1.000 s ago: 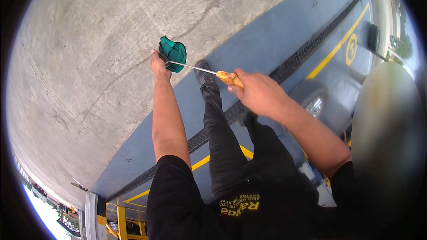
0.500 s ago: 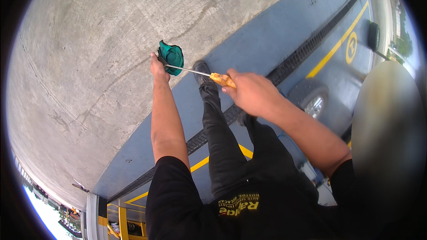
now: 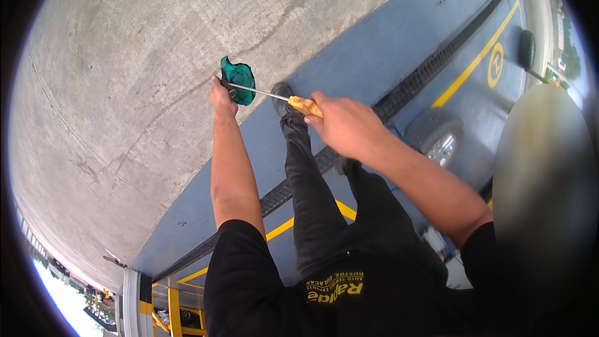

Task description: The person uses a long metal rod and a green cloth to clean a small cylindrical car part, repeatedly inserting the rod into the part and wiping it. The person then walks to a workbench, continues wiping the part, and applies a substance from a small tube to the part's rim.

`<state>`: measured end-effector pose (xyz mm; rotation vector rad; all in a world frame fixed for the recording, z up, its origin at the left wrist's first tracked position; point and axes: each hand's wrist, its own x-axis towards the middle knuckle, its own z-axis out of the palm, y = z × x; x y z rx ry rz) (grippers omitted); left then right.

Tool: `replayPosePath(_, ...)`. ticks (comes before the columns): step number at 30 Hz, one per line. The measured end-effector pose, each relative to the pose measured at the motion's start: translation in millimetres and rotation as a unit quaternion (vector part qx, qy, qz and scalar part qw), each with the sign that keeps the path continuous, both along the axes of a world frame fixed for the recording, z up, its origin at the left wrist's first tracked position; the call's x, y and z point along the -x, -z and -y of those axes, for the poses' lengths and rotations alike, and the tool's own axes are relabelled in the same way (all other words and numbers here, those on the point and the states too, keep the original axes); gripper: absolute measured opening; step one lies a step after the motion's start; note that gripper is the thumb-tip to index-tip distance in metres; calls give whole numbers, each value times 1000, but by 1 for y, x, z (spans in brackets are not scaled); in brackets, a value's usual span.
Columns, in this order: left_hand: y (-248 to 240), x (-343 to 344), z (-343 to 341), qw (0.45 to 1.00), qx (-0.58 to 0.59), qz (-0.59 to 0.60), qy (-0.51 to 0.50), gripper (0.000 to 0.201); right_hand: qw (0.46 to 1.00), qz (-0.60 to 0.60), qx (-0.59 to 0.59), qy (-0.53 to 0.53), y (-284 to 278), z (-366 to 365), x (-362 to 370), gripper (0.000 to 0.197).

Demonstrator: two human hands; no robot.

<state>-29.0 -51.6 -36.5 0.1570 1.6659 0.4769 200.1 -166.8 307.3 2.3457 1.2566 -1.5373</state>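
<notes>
My left hand (image 3: 223, 98), stretched out over the concrete, is closed around a crumpled green cloth (image 3: 241, 79). A small dark, roundish part (image 3: 231, 91) sits against the cloth by my fingers; its kind is too small to make out. My right hand (image 3: 348, 126) grips the worn yellow handle of a screwdriver (image 3: 305, 107). Its long metal shaft points left, and the tip reaches the dark part at the cloth. Whether the tip touches that part or lies just in front of it, I cannot tell.
Under me runs a blue painted floor (image 3: 349, 56) with a dark drain grate (image 3: 430, 65) and yellow lines. Bare concrete (image 3: 137, 75) lies ahead and left. A wheel (image 3: 440, 140) stands at right, near a large blurred object (image 3: 543, 212). A yellow frame (image 3: 175, 312) is at lower left.
My right hand and the screwdriver have shifted slightly left. The dark part in my left hand shows more plainly, while that hand stays almost in place.
</notes>
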Motion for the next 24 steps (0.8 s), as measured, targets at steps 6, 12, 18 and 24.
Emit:
replayPosePath(6, 1, -1, -2, 1000, -5, -14, 1, 40, 1000, 6, -12, 8, 8, 1, 3, 29)
replayPosePath(12, 2, 4, -3, 1000, 7, -13, -8, 41, 1000, 6, -13, 7, 9, 3, 4, 31)
replayPosePath(18, -14, -7, -5, 999, 15, -7, 28, 38, 999, 1, 41, 7, 3, -6, -1, 31)
replayPosePath(24, 5, 9, -5, 999, -2, 35, -9, 32, 999, -8, 34, 5, 4, -2, -3, 33)
